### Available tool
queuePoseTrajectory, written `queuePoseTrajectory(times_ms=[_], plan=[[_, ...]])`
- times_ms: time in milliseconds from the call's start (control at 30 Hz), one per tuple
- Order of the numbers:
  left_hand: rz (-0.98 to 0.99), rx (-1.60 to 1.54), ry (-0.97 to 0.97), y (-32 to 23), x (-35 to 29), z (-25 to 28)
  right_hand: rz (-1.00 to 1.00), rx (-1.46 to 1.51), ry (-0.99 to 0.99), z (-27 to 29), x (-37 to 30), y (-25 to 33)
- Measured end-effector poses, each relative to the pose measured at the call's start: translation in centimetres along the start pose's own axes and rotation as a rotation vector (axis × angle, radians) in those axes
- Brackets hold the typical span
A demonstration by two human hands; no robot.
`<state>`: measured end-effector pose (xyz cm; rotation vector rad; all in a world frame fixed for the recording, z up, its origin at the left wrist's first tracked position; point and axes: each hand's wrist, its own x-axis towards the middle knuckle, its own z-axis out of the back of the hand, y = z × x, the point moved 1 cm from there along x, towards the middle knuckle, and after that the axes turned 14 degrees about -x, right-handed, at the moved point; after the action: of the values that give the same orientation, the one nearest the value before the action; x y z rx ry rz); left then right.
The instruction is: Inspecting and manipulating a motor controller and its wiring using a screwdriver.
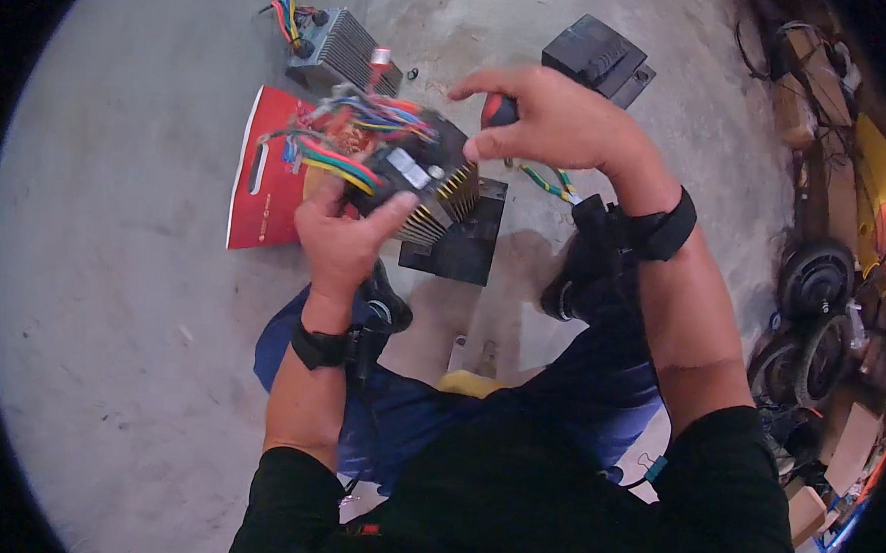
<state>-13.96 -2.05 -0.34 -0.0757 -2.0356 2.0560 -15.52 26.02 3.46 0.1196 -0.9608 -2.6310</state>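
My left hand (343,233) grips a black electronic controller box (415,170) with gold cooling fins and a bundle of coloured wires (355,137) spilling from its end. It is held up in front of me, tilted. My right hand (552,117) is closed around a screwdriver with a red and black handle (499,109), right beside the box's upper right edge. The tool's tip is hidden behind the box and my hand.
On the concrete floor lie a red flat packet (263,182), a black plate (465,243), a grey finned box with wires (337,51) and a black case (595,54). Wheels and clutter (817,306) line the right side. My knees and shoes sit below.
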Motion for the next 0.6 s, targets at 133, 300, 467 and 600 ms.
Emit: queuePoseTrajectory(times_ms=[133,300,467,600], plan=[[0.051,-0.183,-0.249,0.7,2.8,3.2,-0.102,0.048,-0.104,1.3,-0.4,-1.7],[0.114,-0.661,-0.506,1.3,4.0,6.0,-0.159,0.077,-0.112,1.8,-0.8,-2.9],[0.193,-0.746,-0.503,-0.7,4.3,6.1,-0.242,0.222,0.041,1.2,-1.1,-3.6],[0.171,-0.779,-0.582,-2.1,5.0,5.9,-0.269,0.425,0.132,-0.4,-1.0,-3.0]])
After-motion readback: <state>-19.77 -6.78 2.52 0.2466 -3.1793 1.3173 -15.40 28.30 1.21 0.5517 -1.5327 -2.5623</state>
